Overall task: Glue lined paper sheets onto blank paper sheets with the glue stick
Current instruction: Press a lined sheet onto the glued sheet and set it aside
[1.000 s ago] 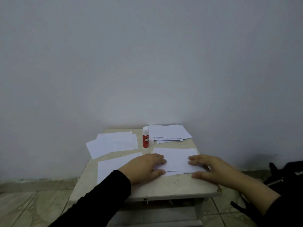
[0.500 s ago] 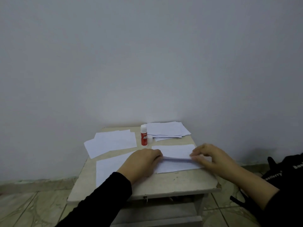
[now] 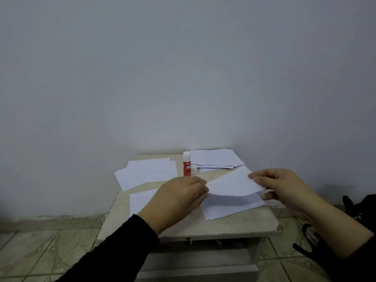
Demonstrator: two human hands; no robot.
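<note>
table (image 3: 234, 222): a small pale top against the wall, it carries all the papers.
left pile (image 3: 146, 173): loose sheets at 10 o'clock on the table, lying flat.
back pile (image 3: 215, 159): more sheets at 1 o'clock, fanned a little, just beside the glue stick.
front stack (image 3: 234, 206): some sheets at 4 o'clock, under the lifted one.
single sheet (image 3: 140, 200): flat at 8 o'clock, partly hidden by the left hand.
lifted sheet (image 3: 232, 183): held above the front stack, its right side is higher (i cannot tell if it is lined or blank).
left hand (image 3: 179, 197): fingers curled on the left edge of the lifted sheet, it holds it.
right hand (image 3: 284, 185): thumb and fingers pinch the right edge of the lifted sheet.
glue stick (image 3: 187, 163): upright at 12 o'clock, red body, no hand touches it; a small white cap (image 3: 194, 169) stands beside it.
progress: i judge the work is only partly done; this sheet is being taken, glue and pressing are left, and i cannot say which pile is finished.
</note>
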